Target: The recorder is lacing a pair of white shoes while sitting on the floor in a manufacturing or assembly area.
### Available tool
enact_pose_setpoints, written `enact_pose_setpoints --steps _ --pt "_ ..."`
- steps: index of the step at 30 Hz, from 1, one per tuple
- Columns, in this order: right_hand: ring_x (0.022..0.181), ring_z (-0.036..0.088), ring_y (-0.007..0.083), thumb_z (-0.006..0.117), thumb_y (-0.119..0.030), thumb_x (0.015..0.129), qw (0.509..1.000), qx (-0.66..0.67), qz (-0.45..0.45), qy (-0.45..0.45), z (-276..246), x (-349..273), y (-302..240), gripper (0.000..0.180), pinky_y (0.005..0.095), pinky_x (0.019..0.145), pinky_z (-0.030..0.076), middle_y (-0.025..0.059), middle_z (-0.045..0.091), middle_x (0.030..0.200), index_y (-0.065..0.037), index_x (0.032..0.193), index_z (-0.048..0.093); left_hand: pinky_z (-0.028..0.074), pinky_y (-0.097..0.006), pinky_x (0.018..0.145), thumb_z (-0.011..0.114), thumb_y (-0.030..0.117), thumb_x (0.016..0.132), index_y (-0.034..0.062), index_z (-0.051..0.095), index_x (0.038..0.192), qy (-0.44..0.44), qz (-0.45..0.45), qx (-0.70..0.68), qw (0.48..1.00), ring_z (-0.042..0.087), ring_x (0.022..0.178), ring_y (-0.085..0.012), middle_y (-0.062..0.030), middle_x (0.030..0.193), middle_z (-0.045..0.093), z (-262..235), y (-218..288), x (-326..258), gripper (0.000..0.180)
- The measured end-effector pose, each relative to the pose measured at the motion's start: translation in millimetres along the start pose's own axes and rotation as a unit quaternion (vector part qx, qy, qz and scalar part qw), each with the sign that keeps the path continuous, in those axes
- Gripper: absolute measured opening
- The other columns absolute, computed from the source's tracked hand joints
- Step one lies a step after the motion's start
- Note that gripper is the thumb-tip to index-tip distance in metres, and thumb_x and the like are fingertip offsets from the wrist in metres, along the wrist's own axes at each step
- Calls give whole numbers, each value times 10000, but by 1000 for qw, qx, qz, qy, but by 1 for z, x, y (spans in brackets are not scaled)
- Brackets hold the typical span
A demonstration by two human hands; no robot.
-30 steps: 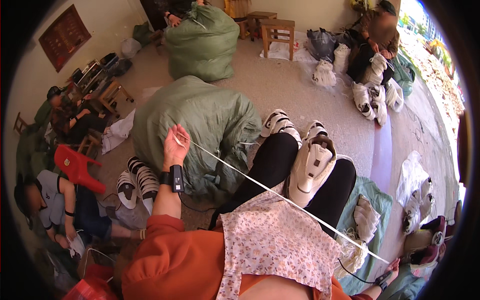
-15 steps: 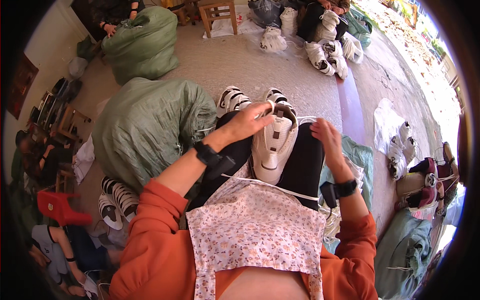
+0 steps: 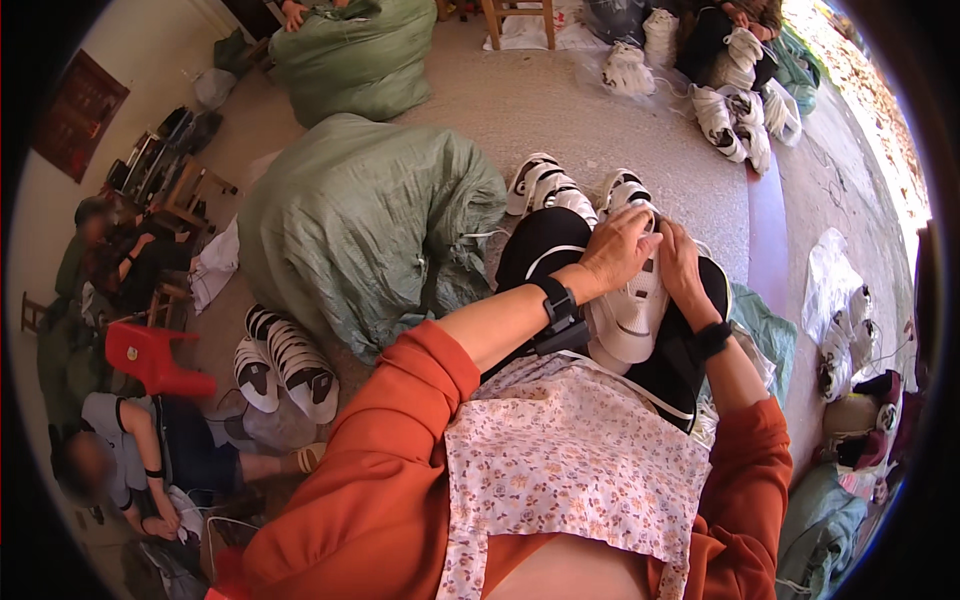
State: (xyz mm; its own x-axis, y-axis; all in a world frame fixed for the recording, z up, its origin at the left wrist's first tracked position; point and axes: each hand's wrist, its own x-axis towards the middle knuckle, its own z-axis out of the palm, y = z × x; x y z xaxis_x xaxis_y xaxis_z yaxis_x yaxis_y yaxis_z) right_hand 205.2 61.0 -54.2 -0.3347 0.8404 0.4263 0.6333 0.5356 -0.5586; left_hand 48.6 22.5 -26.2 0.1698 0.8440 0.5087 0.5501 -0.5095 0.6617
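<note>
A white shoe (image 3: 628, 320) lies sole up on my lap, on my black trousers. My left hand (image 3: 620, 250) rests over its toe end, fingers curled on it. My right hand (image 3: 682, 262) presses on the same shoe from the right, touching my left hand. A thin white lace (image 3: 610, 370) runs from the shoe across my floral apron (image 3: 560, 470). Both wrists carry black bands. My own two white and black shoes (image 3: 560, 190) show past my knees.
A big green sack (image 3: 360, 220) lies left of my legs, another green sack (image 3: 350, 55) behind it. Pairs of white shoes (image 3: 280, 365) sit on the floor at my left. More shoes (image 3: 740, 110) lie at the back right. People sit at left by a red stool (image 3: 150, 355).
My left hand, stretched out far left pulling the lace taut a second ago, has come back onto the shoe. My right hand rose from the lower right to meet it.
</note>
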Motion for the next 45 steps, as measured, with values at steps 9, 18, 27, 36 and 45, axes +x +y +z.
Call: enact_pose_setpoints --steps 9,18,27,36,45 --pt "1115 552 391 409 -282 982 986 109 129 -15 -9 -8 -8 430 409 983 402 258 601 1158 55 1197 566 385 -400 1043 631 270 888 -85 536 1210 -8 -10 -48 999 485 1232 -383 -250 1270 544 0 -14 -4 489" --pt "805 656 138 558 -37 939 917 320 193 142 -99 -76 -53 201 249 761 530 88 692 882 28 1126 590 451 -208 593 584 187 946 22 638 953 36 -212 -402 890 558 630 -63 0 715 611 -99 14 -15 174" --pt "696 607 136 667 -47 846 978 179 102 12 -73 -97 -76 76 258 635 472 67 627 793 -3 906 672 458 -229 614 611 256 937 27 663 899 -81 -291 -538 787 561 615 -95 1 690 597 -72 18 -34 238" --pt "740 610 300 637 -52 838 989 137 53 17 -59 -93 -72 56 354 646 478 121 590 808 -14 879 627 407 -185 713 761 124 796 85 709 1040 -178 -131 -237 946 456 779 -51 35 881 446 -56 20 -44 252" --pt "804 602 333 594 -39 844 991 132 7 2 -56 -87 -68 44 376 692 480 137 584 834 -14 881 598 375 -206 703 793 171 759 113 728 1026 -194 -92 -210 954 415 792 -88 27 892 353 -51 18 -45 280"
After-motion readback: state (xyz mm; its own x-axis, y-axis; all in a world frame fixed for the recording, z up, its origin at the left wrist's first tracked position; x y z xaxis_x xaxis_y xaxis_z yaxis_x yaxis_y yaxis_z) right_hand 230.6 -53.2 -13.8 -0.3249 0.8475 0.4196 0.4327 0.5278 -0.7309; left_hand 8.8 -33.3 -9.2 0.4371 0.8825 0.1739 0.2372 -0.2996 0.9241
